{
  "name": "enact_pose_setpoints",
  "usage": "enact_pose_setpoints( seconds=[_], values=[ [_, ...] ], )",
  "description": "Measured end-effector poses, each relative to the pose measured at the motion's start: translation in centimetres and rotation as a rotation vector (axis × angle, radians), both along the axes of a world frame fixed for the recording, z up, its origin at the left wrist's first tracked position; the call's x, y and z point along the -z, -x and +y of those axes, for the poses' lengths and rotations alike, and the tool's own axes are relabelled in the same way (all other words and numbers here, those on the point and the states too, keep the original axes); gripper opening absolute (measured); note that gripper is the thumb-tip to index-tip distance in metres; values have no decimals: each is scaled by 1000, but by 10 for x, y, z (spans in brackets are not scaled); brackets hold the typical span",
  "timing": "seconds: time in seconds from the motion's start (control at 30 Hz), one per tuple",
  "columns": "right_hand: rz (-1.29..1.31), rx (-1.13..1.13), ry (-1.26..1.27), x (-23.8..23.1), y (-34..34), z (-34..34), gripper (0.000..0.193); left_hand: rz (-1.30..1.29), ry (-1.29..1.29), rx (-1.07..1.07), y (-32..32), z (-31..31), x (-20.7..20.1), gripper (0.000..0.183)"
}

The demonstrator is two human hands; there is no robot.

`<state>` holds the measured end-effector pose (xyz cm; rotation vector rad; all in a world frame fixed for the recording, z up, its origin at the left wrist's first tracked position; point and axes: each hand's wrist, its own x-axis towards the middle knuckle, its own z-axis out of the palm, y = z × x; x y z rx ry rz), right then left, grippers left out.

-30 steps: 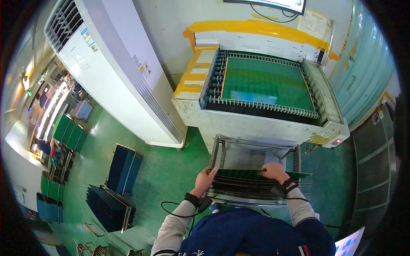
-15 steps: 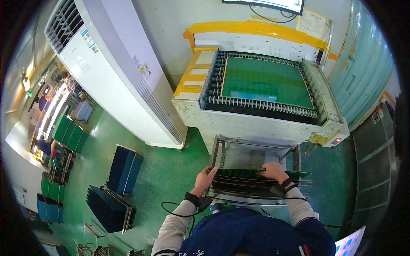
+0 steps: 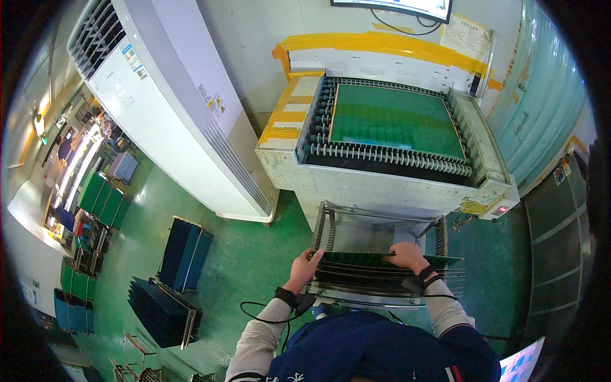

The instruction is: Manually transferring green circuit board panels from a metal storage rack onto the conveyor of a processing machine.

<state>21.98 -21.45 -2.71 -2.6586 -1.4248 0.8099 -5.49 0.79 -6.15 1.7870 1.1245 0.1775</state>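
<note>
**Two hands grip a green board at the rack**

The left hand [image 3: 304, 270] is closed, thumb and fingers pinching the upper left corner of a green board [image 3: 356, 258]; its fingertips are partly hidden. The right hand [image 3: 407, 256] is curled shut over the same board's top edge, right of the middle. That board stands on edge in a metal rack [image 3: 442, 237], frontmost on the machine side, with more thin boards just behind it, toward the person. Its right end sticks out past the right hand. Between it and the rack's far bar is open room.

Just beyond the rack stands a pale machine [image 3: 356, 191]. A second green board [image 3: 398, 121] lies flat on its rollers, dark gaps along its edges. Yellow tape [image 3: 382, 42] runs along the white backing, whose print is too small to read.

Higher up, a paper notice [image 3: 466, 37] carries small writing beside a screen [image 3: 414, 7]. To the left, a tall white air conditioner [image 3: 191, 114] bears a blue-and-white sticker [image 3: 132, 56] and a yellow triangle warning label [image 3: 218, 102]. Bare green floor [image 3: 248, 254] separates the rack from dark stacked panels [image 3: 184, 254].
</note>
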Motion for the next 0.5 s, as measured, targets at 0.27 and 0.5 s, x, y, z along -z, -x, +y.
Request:
enact_pose_setpoints(
  seconds=[0.27,0.5],
  values=[
    [-25,-1,-42,1,1,-1,52,-19,-21,12,1,1,3,72],
    [-24,-11,-42,5,0,-2,52,8,-34,22,2,3,8,75]
  ],
)
